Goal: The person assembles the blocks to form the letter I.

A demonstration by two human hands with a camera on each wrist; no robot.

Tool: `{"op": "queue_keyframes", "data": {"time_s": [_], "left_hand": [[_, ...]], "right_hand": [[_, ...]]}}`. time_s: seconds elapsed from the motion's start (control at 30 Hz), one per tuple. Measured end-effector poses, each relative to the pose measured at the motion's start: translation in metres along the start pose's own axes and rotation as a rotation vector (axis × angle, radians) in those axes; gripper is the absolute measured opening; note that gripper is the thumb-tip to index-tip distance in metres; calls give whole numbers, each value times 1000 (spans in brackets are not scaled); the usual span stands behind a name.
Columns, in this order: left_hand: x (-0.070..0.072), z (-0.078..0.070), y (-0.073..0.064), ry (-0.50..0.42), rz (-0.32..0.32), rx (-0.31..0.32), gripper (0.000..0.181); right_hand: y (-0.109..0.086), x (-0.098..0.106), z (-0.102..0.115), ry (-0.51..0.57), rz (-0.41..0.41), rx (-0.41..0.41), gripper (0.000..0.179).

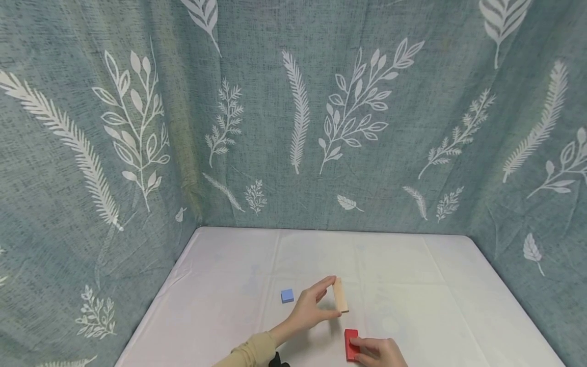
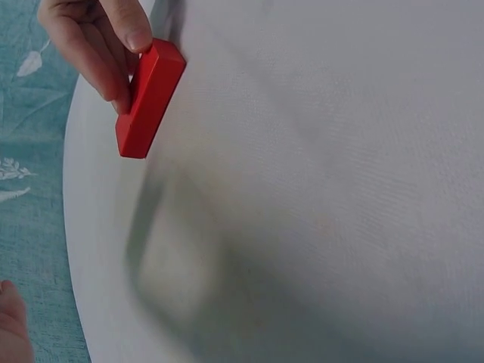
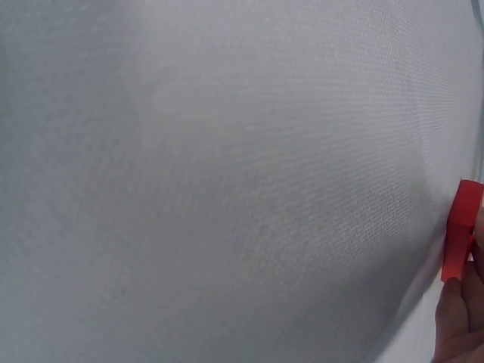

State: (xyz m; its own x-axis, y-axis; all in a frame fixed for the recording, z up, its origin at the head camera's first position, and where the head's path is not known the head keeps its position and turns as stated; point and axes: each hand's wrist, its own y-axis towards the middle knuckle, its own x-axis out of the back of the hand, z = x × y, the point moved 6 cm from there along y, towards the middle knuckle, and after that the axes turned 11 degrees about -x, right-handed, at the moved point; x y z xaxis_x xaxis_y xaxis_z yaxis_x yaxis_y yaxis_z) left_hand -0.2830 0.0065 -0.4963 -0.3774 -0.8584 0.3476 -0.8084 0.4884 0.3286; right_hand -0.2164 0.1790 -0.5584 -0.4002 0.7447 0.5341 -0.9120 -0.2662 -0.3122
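Observation:
In the head view my left hand [image 1: 311, 307] pinches a pale wooden block [image 1: 340, 295] by its two ends, thumb at the near end and fingers at the far one. The block's shadow falls on the cloth beneath it. Closer to me, my right hand [image 1: 379, 351] grips a red rectangular block [image 1: 351, 344] from its right side. The left wrist view shows the red block [image 2: 151, 100] between the right thumb and fingers. At the right edge of the right wrist view, the red block [image 3: 460, 231] appears with the fingertips [image 3: 452, 302] against it.
A small blue block [image 1: 287, 295] lies on the white cloth-covered table [image 1: 220, 285], left of my left hand. Teal curtains [image 1: 257, 127] with white leaf prints stand behind the table and along both sides. A small black object [image 1: 277, 361] shows at the bottom edge beside the left sleeve.

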Motion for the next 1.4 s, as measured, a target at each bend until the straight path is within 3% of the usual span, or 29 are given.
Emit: {"op": "queue_keyframes", "data": {"time_s": [0.53,1.17,1.4], "left_hand": [[-10,3,4,28,11,-13,74],[-24,15,11,113,27,8,73],[-27,20,12,141,47,2,74]], "right_hand": [[-2,0,0,-9,8,20,43],[0,0,2,-9,-45,137,37],[1,-1,-1,9,-18,82,39]]}}
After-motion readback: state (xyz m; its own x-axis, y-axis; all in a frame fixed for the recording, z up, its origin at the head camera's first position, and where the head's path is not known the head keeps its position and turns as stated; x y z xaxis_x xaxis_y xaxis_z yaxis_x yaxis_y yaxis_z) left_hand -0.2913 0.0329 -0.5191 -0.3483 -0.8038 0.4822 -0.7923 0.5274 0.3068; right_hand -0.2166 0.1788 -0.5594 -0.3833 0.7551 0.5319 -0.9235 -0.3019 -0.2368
